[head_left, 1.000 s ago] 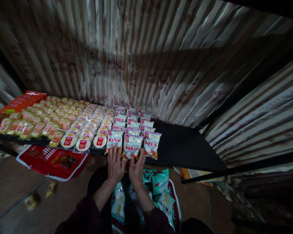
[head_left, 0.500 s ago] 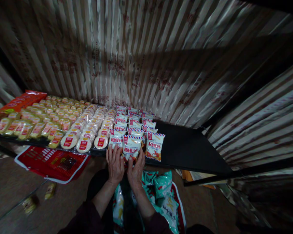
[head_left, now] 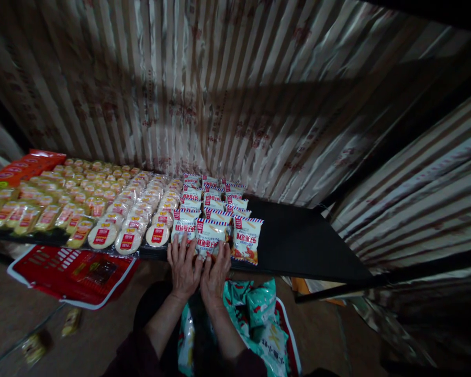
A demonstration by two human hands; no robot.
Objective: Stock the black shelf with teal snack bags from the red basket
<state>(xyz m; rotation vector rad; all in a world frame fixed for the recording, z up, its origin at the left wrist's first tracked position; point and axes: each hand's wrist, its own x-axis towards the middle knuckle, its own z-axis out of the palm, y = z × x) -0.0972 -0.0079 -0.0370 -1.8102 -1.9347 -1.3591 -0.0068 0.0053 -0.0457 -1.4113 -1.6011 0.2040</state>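
Rows of white snack packets with red and blue striped tops (head_left: 246,238) lie on a black shelf (head_left: 298,243). My left hand (head_left: 183,264) rests with fingers stretched flat on the front packets at the shelf's edge. My right hand (head_left: 215,269) sits beside it, its fingers curled round the lower edge of the middle front packet (head_left: 210,235). Both hands touch each other at the thumbs.
Round biscuit packs (head_left: 127,241) and yellow packs (head_left: 43,209) fill the shelf's left part, with orange boxes (head_left: 18,170) at the far left. A red basket (head_left: 68,272) lies on the floor below. Green and white bags (head_left: 262,314) sit in a basket by my knees. Striped curtain behind.
My hands have drawn closer together on the front middle packet, pushing it slightly back. The view has shifted a little to the right.
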